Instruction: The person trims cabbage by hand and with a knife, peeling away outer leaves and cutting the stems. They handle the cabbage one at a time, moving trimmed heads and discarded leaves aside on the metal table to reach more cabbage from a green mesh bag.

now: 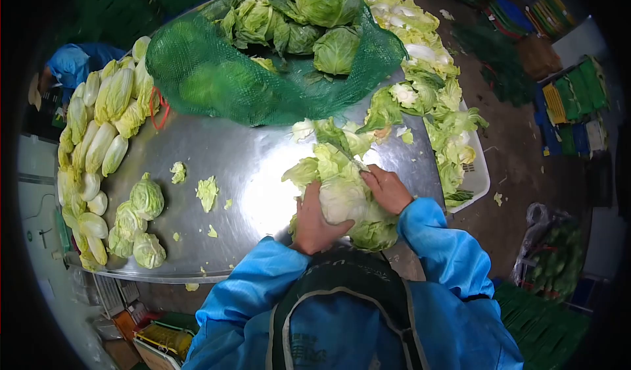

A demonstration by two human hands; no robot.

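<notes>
A pale green cabbage point(343, 202) with loosened outer leaves sits at the table's near edge, in front of my body. My left hand point(319, 222) grips its left side, thumb lying across the near face. At its upper right, my right hand point(389, 187) has closed fingers beside the leaves; what they pinch is too small and blurred to name. Peeled outer leaves point(335, 163) spread just beyond the cabbage, partly covering it. A green mesh sack point(263, 100) lies farther back, with several whole cabbages point(327, 0) in and on it.
Trimmed small cabbages point(146, 197) and a row of Chinese cabbages point(100, 146) line the left of the metal table point(217, 146). Leaf scraps point(207, 194) dot its surface. On the right, a white crate point(483, 166) holds discarded leaves. Someone in a blue sleeve point(69, 64) is at far left.
</notes>
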